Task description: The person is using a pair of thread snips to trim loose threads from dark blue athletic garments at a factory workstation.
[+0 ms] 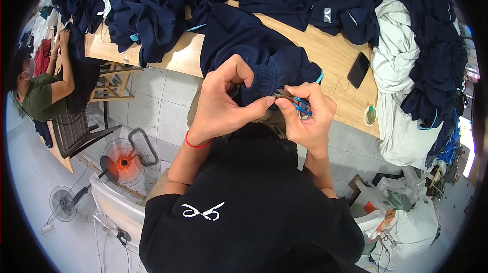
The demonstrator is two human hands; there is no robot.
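Observation:
A navy garment (239, 36) hangs over the near edge of the wooden table, its ribbed cuff (263, 80) facing me. My left hand (219, 101) pinches the edge of this cuff, thumb stretched toward the right. In my right hand (311, 115) is a pair of thread snips (303, 107) with blue handles. Their dark blades point left and meet the cuff's edge beside my left thumb tip. Any thread at the blades is too fine to make out. Light blue trim shows at the garment's right side.
Heaps of navy garments (152, 16) cover the far side of the table (343, 97). At right lie a black phone (359, 70), a small round container (370, 116) and white cloth (394, 49). Another person (46, 92) handles dark fabric at left, near a chair (76, 130) and fans (123, 162).

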